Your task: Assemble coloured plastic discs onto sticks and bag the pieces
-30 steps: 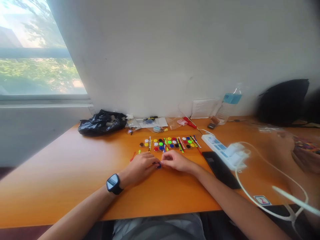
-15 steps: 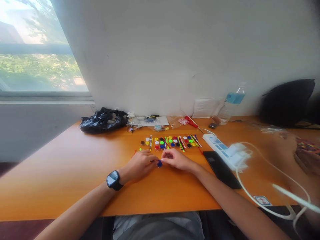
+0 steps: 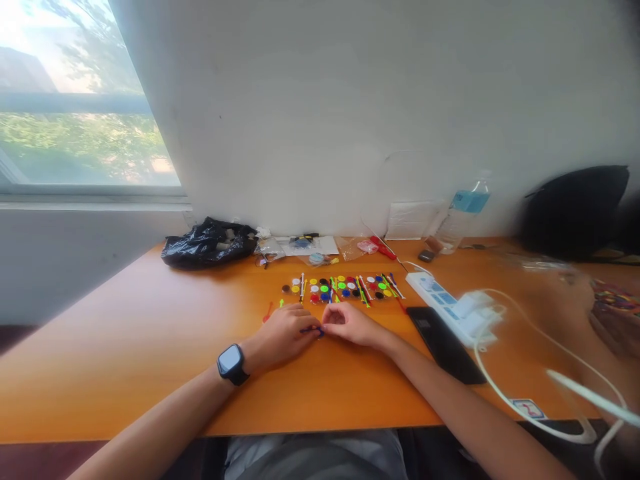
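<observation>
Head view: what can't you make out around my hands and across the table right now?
In the head view:
- Small dark-blue piece: too small, partly hidden by the fingers of the left hand and right hand; full shape unclear.
- Crinkled black plastic bag: folds hide most contents.
- Multicoloured pile: blurred, cut off by the right edge.
- Black square smartwatch: glare hides its display.

You are in a plain daylit room with a shared work table point(image 3: 125, 367), office or home unclear: a window point(image 3: 80, 143) beyond and left of your left hand point(image 3: 283, 330), a pale wall point(image 3: 310, 120) ahead, a power strip point(image 3: 440, 298) past your right hand point(image 3: 354, 325), another person's blurred hand point(image 3: 575, 293) farther right.
</observation>
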Demonstrator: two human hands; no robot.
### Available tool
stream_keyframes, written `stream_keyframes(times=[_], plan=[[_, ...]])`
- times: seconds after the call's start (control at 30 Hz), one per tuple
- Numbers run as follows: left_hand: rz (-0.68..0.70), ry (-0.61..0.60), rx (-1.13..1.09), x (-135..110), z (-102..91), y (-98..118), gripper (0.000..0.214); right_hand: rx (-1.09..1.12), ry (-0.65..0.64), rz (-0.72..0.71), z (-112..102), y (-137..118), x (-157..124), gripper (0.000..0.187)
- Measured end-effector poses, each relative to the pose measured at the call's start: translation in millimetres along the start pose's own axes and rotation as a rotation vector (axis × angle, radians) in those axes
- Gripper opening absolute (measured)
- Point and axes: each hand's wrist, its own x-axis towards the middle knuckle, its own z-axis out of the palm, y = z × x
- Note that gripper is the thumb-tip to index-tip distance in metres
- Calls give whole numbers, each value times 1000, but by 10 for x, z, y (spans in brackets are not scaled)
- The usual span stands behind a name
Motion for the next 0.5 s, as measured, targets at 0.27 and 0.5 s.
stream_keyframes(times=[0.27, 0.5], plan=[[-24, -21, -21, 21, -2, 32, 21, 10, 6, 28, 21, 54, 35, 18], [-36, -25, -16, 44, -4, 85, 19, 8, 20, 49, 34, 85, 59, 17]])
